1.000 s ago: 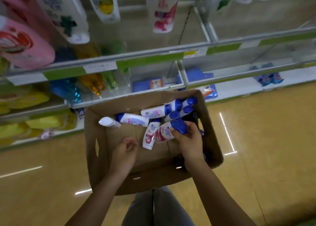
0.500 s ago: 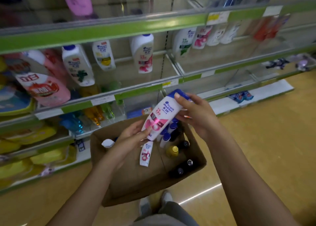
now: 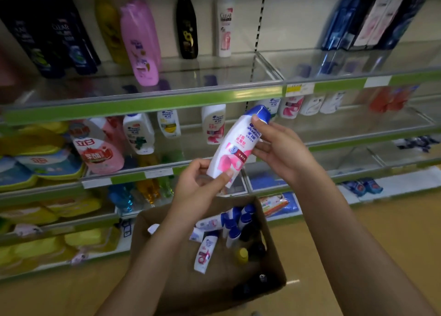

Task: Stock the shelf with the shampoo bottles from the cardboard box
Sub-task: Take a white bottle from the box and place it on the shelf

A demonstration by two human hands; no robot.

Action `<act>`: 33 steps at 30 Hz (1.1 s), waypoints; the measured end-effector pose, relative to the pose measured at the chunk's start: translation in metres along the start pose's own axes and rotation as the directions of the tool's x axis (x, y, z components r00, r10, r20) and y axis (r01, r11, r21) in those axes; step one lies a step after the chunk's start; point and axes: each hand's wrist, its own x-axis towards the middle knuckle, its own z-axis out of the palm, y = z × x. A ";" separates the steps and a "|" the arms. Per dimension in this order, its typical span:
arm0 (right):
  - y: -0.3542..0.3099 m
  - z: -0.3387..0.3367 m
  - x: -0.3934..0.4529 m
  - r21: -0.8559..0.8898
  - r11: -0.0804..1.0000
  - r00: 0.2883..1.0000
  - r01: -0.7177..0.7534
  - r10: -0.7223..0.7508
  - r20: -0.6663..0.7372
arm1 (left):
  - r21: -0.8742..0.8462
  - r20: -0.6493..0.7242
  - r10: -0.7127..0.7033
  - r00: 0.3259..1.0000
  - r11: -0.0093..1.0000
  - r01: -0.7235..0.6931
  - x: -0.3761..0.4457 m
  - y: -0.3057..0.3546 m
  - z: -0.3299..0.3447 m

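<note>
Shampoo bottle [image 3: 235,146]: white body, pink lower label, blue cap uppermost; held tilted, cap leaning up and to the right, in the air above the cardboard box and in front of the middle shelf

Left hand [image 3: 198,189]: grips the bottle's base, thumb across the front of the pink label, fingers curled behind

Right hand [image 3: 279,148]: holds the upper part of the bottle, thumb tip on the white shoulder just under the blue cap, fingers curved along the right side of the body

Cardboard box [image 3: 148,241]: brown, open-topped, on the floor below both forearms; contains several white bottles with blue caps [image 3: 235,220] lying near its far wall, one white and pink bottle [image 3: 205,253] lying toward the centre, a yellow-capped bottle [image 3: 242,254], and dark bottles [image 3: 261,278] at the near right corner

Middle shelf [image 3: 358,134]: glass with green edge strip; similar white bottles [image 3: 213,123] stand toward the back on the left, more to the right behind the held bottle's cap; a pink refill pouch [image 3: 100,148] at far left

Upper shelf [image 3: 143,106]: black, yellow, pink and white bottles; dark blue boxes [image 3: 372,14] at right

Lower shelves: yellow packs [image 3: 78,240] at left, blue packets [image 3: 362,186] at right

Floor [image 3: 393,232]: tan, glossy
</note>
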 end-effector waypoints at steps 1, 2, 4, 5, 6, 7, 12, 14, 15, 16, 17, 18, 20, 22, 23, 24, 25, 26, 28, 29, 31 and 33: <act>-0.005 -0.003 0.002 0.006 1.000 1.000 0.005 -0.005 0.021 | 0.018 -0.025 0.032 0.999 0.999 -0.032 0.000 0.004 0.007; -0.011 -0.007 0.004 0.012 1.000 0.999 0.005 -0.005 0.039 | 0.035 -0.046 0.069 0.997 0.997 -0.067 0.000 0.008 0.015; -0.024 -0.018 0.007 0.016 1.000 0.997 -0.002 0.000 0.074 | 0.074 -0.094 0.148 0.984 0.987 -0.141 -0.001 0.016 0.036; -0.030 -0.022 0.008 0.019 1.000 0.996 -0.004 0.002 0.087 | 0.105 -0.124 0.193 0.973 0.978 -0.181 -0.001 0.018 0.046; -0.034 -0.027 0.010 0.029 1.000 0.995 -0.003 0.000 0.096 | 0.151 -0.154 0.244 0.957 0.963 -0.222 -0.002 0.020 0.055; -0.037 -0.031 0.012 0.051 0.999 0.995 -0.002 -0.004 0.104 | 0.210 -0.177 0.298 0.938 0.942 -0.260 -0.002 0.020 0.063; -0.044 -0.050 0.023 0.099 0.995 0.985 0.009 -0.025 0.169 | 0.435 -0.225 0.447 0.866 0.841 -0.322 -0.003 0.017 0.093; -0.046 -0.055 0.026 0.062 0.998 0.981 0.023 -0.034 0.191 | 0.414 -0.247 0.417 0.875 0.862 -0.294 -0.003 0.018 0.100; -0.047 -0.056 0.027 0.037 0.999 0.978 0.032 -0.039 0.203 | 0.365 -0.255 0.380 0.889 0.889 -0.276 -0.002 0.019 0.102; -0.049 -0.058 0.029 0.015 0.999 0.976 0.041 -0.044 0.215 | 0.287 -0.256 0.329 0.909 0.924 -0.254 -0.002 0.021 0.103; -0.050 -0.059 0.030 0.002 0.999 0.972 0.047 -0.046 0.230 | 0.187 -0.248 0.271 0.930 0.956 -0.228 -0.001 0.024 0.103; -0.051 -0.059 0.031 0.004 0.999 0.968 0.049 -0.049 0.245 | 0.089 -0.230 0.216 0.949 0.976 -0.200 0.000 0.026 0.102; -0.054 -0.059 0.032 0.030 0.998 0.961 0.046 -0.053 0.271 | -0.014 -0.189 0.156 0.969 0.987 -0.162 0.002 0.029 0.097; -0.057 -0.054 0.031 0.036 0.998 0.958 0.057 -0.065 0.280 | -0.065 -0.147 0.139 0.979 0.987 -0.150 0.003 0.032 0.091; -0.058 -0.051 0.031 0.034 0.997 0.957 0.067 -0.074 0.280 | -0.093 -0.124 0.131 0.984 0.985 -0.143 0.004 0.033 0.088; -0.059 -0.048 0.030 0.029 0.996 0.957 0.082 -0.087 0.279 | -0.111 -0.098 0.126 0.987 0.984 -0.137 0.005 0.034 0.085; -0.060 -0.045 0.030 0.018 0.995 0.956 0.100 -0.101 0.274 | -0.120 -0.069 0.122 0.990 0.984 -0.130 0.006 0.034 0.082; -0.060 -0.042 0.029 0.001 0.993 0.956 0.122 -0.118 0.268 | -0.126 -0.043 0.119 0.992 0.984 -0.123 0.007 0.034 0.078; -0.061 -0.035 0.028 -0.035 0.986 0.956 0.165 -0.151 0.250 | -0.145 -0.009 0.107 0.994 0.984 -0.107 0.010 0.032 0.071; -0.061 -0.031 0.027 -0.047 0.982 0.956 0.181 -0.165 0.244 | -0.154 0.004 0.103 0.995 0.983 -0.101 0.010 0.031 0.067; -0.060 -0.023 0.026 -0.049 0.979 0.956 0.197 -0.181 0.231 | -0.148 0.026 0.107 0.994 0.984 -0.102 0.012 0.031 0.059; -0.058 -0.016 0.026 -0.035 0.979 0.959 0.202 -0.190 0.209 | -0.134 0.048 0.113 0.992 0.985 -0.106 0.016 0.031 0.050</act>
